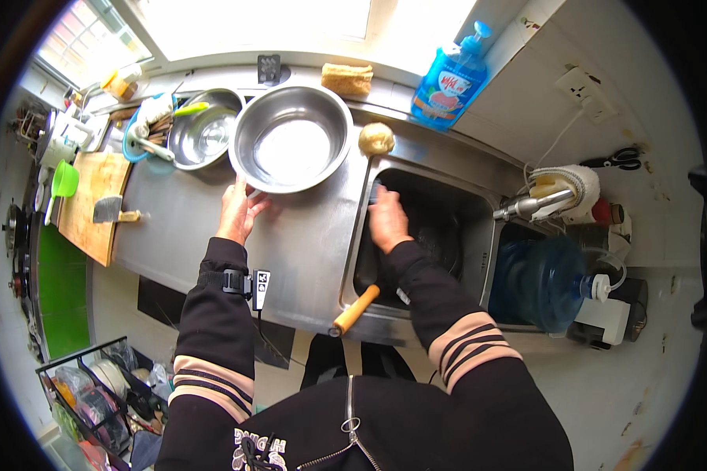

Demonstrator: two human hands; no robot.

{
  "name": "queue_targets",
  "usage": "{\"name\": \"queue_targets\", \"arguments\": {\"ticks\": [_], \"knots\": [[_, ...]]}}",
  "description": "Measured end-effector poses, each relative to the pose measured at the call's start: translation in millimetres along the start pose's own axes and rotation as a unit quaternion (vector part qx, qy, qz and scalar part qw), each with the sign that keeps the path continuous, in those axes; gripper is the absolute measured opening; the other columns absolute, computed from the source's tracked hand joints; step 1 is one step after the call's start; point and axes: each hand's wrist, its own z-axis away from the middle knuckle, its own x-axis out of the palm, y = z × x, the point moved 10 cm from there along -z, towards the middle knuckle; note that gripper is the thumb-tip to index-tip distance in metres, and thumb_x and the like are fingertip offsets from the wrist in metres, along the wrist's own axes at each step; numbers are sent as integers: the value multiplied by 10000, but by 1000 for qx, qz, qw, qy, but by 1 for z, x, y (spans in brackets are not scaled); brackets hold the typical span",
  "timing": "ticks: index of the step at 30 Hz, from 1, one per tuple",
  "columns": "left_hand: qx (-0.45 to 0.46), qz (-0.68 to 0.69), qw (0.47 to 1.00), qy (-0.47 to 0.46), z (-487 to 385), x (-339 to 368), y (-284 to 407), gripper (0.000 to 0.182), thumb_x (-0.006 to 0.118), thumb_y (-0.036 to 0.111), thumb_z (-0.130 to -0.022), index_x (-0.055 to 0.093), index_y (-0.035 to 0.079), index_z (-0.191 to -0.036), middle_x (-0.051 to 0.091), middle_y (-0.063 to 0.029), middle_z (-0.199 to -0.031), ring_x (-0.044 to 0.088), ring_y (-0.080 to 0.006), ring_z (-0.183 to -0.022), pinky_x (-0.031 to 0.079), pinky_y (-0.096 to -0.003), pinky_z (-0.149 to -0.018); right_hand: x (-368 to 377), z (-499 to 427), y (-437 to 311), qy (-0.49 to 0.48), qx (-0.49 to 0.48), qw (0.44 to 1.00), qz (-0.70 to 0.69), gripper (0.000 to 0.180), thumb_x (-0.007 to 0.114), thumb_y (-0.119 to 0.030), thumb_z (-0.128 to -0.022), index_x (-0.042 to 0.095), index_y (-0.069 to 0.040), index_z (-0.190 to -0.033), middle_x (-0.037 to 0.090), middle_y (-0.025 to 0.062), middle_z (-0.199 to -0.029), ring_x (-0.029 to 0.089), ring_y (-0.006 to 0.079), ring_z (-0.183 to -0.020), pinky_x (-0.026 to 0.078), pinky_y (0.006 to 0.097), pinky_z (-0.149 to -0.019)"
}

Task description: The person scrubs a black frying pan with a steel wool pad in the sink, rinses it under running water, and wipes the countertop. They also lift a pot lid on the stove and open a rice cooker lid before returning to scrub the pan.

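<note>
My left hand point(241, 211) is at the near left edge of a round stainless steel basin point(291, 138). Its thumb touches the basin's outer side and its fingers are spread. The basin stands on the steel counter point(306, 247); only bright reflections show inside. Over the left side of the sink point(362, 235) is my right hand point(390, 219), blurred by motion. Something small and grey-blue point(375, 191) shows at its fingertips, and whether it is held is unclear. A pale potato-like vegetable point(376, 139) rests by the sink's back left corner. Across the front rim lies a wooden handle point(354, 311).
A second steel bowl point(206, 132) and a blue basket point(134, 141) of utensils stand left. A cleaver point(109, 209) lies on a wooden cutting board point(88, 206). Dish soap point(452, 82) and a sponge point(346, 79) are behind. Right are a faucet point(533, 206) and water jug point(536, 285).
</note>
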Motion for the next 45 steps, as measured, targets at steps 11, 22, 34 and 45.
{"name": "queue_targets", "arguments": {"ticks": [11, 22, 34, 45], "knots": [[4, -183, 979, 95, 177, -135, -66, 205, 564, 257, -1057, 586, 59, -1107, 659, -71, -1094, 663, -140, -879, 583, -286, -708, -63, 118, -111, -141, -357, 914, -129, 394, 754, -41, -744, 730, -180, -1111, 528, 60, -880, 586, 263, -819, 522, 379, -717], [-52, -143, 986, 72, 248, -118, -111, 166, 546, 238, -1066, 573, 76, -1096, 670, -86, -1075, 685, -155, -843, 596, -295, -713, 27, 110, -169, -258, -404, 871, -107, 372, 603, -129, -905, 715, -250, -1238, 585, 138, -989, 647, 332, -969, 538, 428, -836], [-101, -147, 983, -46, 248, -30, -135, 185, 544, 213, -1069, 575, 38, -1117, 666, -104, -1115, 690, -174, -877, 596, -301, -751, 5, -55, -64, -40, -53, 997, -41, 419, 496, -99, -977, 534, -109, -1394, 578, 252, -1169, 632, 428, -1076, 533, 489, -919], [-81, -278, 943, -162, 252, 36, -133, 362, 670, 207, -984, 540, 24, -1270, 635, -80, -1192, 675, -146, -900, 555, -294, -790, -30, 39, 169, -165, 65, 984, 0, 279, 701, -158, -877, 659, -48, -1129, 653, 221, -1104, 654, 425, -1049, 530, 493, -912]]}}
